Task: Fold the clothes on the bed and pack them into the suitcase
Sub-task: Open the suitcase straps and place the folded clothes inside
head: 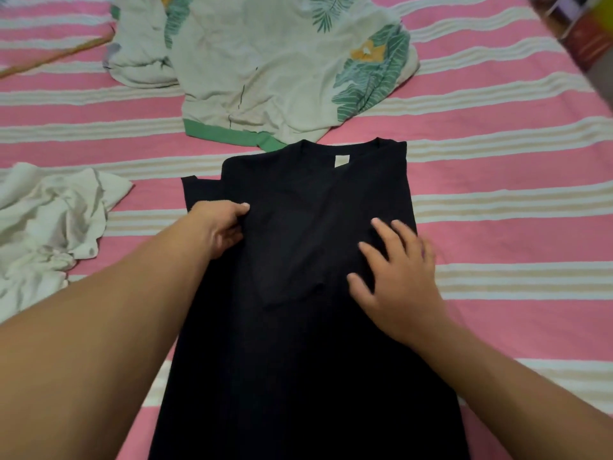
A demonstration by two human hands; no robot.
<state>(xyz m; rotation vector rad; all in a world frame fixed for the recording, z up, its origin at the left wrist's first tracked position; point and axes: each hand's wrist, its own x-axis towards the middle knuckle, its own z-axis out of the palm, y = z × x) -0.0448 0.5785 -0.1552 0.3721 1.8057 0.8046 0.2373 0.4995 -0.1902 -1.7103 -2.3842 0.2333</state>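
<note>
A black T-shirt point(308, 200) lies lengthwise on the pink striped bed point(504, 200), collar and label away from me, both sides folded in toward the middle. My left hand point(220, 227) pinches a fold of the black cloth at the shirt's left side, thumb on top and fingers tucked under. My right hand point(398, 277) lies flat on the right folded side with its fingers spread. No suitcase is in view.
A cream garment with green leaf print and a green hem point(272, 68) lies spread beyond the black shirt. A crumpled white garment point(49, 224) sits at the left. An orange stick point(56, 58) lies at the far left. Blurred objects point(587, 31) stand past the bed's right edge.
</note>
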